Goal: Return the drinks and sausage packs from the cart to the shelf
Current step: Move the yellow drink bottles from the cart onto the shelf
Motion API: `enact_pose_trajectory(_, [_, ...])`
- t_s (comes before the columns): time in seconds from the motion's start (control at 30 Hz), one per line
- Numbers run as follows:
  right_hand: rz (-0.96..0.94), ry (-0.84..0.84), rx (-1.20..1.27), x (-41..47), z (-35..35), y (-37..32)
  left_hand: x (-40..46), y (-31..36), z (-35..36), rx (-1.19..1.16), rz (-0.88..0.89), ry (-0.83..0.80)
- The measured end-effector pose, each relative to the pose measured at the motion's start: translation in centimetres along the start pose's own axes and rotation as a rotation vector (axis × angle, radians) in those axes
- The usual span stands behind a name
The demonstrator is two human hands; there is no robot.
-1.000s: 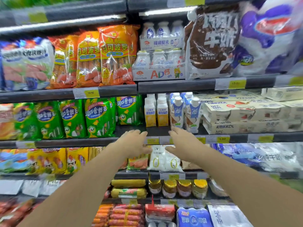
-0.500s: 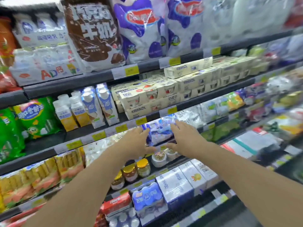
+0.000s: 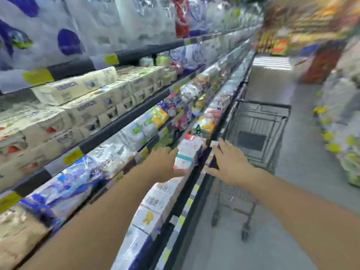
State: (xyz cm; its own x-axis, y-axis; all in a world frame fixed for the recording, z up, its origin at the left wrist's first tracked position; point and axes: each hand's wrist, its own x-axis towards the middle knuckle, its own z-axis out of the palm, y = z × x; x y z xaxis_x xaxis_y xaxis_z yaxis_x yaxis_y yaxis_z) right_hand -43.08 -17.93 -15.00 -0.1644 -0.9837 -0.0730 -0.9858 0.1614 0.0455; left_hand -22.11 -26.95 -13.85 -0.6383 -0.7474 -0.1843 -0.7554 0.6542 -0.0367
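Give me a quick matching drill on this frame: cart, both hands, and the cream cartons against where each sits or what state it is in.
Things:
1. shopping cart
2. left hand
3. right hand
4. cream cartons

Places or states:
A. stacked on an upper shelf, far left
B. standing in the aisle, beyond the hands
C. open, in front of the shelf packs
D. open, nearest the cart

Pairs: 1-B, 2-C, 3-D, 4-A
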Motion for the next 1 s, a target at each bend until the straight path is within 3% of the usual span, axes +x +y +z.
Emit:
enact_pose_trajectory(0.37, [0.383,-0.062,0.141,0.8,4.8,20.8,18.2,16.2,0.2,-0.013,0.309,-0.037])
enact_pose_trajectory(0.67, [0.385,-0.135,0.226,7.4,8.4,33.7,30.9,25.5,0.4,-0.029,0.306,-0.096])
enact_pose_trajectory(1.0, [0.368,-0.227,0.304,16.3,14.4,40.2,44.5,27.1,5.2,-0.051,0.3,-0.228])
